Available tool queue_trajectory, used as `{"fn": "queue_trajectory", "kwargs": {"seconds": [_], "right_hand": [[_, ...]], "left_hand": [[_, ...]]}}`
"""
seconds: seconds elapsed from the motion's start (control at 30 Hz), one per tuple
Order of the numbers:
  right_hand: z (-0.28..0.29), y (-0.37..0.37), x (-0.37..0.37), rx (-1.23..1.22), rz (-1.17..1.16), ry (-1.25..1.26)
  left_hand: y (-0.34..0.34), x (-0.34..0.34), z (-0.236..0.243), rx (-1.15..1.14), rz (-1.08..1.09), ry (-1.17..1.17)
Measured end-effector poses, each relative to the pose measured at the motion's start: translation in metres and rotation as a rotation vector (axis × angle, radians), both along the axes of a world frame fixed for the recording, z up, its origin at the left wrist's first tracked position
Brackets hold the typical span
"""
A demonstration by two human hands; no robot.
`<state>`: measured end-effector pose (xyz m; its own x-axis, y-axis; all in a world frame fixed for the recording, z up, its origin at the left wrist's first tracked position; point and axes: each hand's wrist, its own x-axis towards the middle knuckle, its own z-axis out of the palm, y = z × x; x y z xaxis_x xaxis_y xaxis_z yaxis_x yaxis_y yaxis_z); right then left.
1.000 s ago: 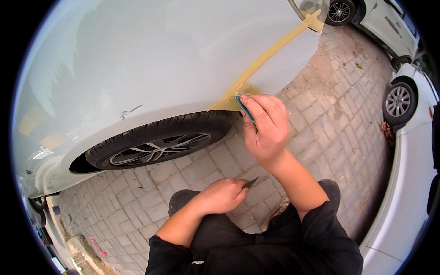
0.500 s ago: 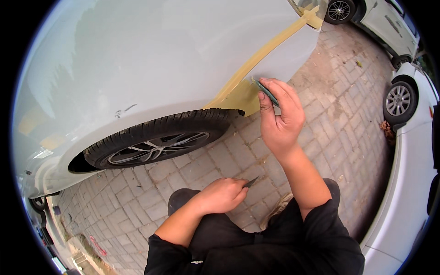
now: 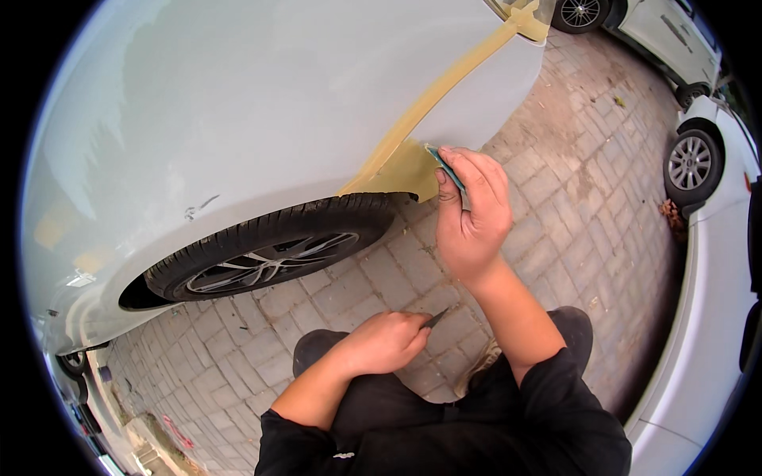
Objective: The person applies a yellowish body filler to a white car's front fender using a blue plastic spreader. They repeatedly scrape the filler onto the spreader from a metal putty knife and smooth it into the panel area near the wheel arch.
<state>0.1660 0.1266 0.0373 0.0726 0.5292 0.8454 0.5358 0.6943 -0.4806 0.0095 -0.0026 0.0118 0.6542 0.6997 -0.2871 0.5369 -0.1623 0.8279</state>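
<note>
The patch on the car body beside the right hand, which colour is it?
The patch is tan yellow on the white car; the head view shows it.

Black rolled-up sleeves (image 3: 556, 397), bare forearms, black trousers, light shoe (image 3: 476, 373)

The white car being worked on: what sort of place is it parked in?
Probably an outdoor parking area or driveway used for bodywork. The ground is brick paving, other parked cars stand close by, and the white car carries a tan strip of filler or tape that the right hand works with a small pad.
</note>
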Motion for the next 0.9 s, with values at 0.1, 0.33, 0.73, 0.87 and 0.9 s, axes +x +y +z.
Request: {"fn": "queue_trajectory", "kwargs": {"seconds": [0.1,0.33,0.73,0.87,0.9], "right_hand": [[-0.013,0.002,-0.008,-0.015,-0.021,-0.006],[-0.024,-0.006,0.003,-0.009,0.005,-0.041],[-0.024,-0.009,0.004,0.003,0.034,-0.074],[0.001,0.007,-0.001,0.032,0.008,0.051],[0.0,0.006,-0.004,0.028,-0.003,0.034]], "left_hand": [[0.001,0.001,-0.003,0.016,-0.002,-0.011],[0.0,0.002,-0.006,0.006,0.004,-0.003],[0.002,0.002,-0.005,0.018,0.002,-0.01],[0.001,0.001,-0.006,0.031,0.008,-0.011],[0.002,0.002,-0.007,0.03,0.002,-0.015]]}}
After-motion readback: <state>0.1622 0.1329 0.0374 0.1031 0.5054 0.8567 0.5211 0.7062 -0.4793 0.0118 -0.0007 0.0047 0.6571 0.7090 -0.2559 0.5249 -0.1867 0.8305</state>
